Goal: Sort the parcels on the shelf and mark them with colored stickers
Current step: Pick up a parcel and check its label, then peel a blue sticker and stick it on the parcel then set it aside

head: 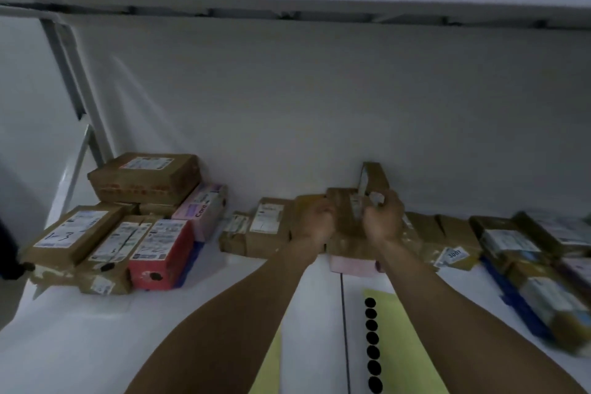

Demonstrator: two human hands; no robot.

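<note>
Brown cardboard parcels [265, 227] stand in a row along the back wall of the white shelf [96, 329]. My left hand [316, 217] curls its fingers over the top edge of a brown parcel [305, 201] in the middle of the row. Just to its right, my right hand [382, 219] pinches a small pale item [376, 198] in front of an upright brown box [374, 177]; blur hides what the item is. A yellow sticker sheet [396, 345] with a column of black round stickers [371, 339] lies near the front, between my forearms.
At the left is a stack with a brown box [144, 176] on top, a pink box [204, 208], a red box [160, 253] and a box marked "1-3" [73, 233]. More labelled parcels [527, 265] crowd the right. A flat pink parcel [351, 265] lies below my hands.
</note>
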